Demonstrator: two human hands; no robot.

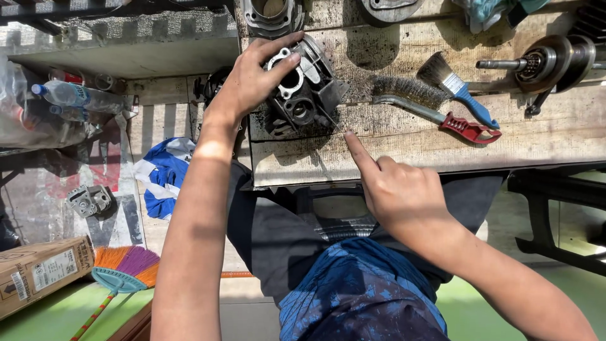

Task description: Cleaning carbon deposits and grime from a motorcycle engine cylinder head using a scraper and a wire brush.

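My left hand (252, 79) grips a dirty black engine cylinder head (303, 88) from above, tilted on the worn wooden workbench (410, 145). My right hand (398, 189) is just below and to the right of it, fingers curled and index finger stretched out toward the part. A thin wire (329, 120) runs from that fingertip to the cylinder head's lower right side; the hand seems to pinch its near end.
On the bench lie a wire brush with a red handle (435, 110), a blue-handled paintbrush (457, 88) and a crankshaft assembly (549, 63). More engine castings sit at the bench's far edge. On the floor at left: plastic bottles, a small engine part (88, 201), a blue cloth, a broom and a cardboard box.
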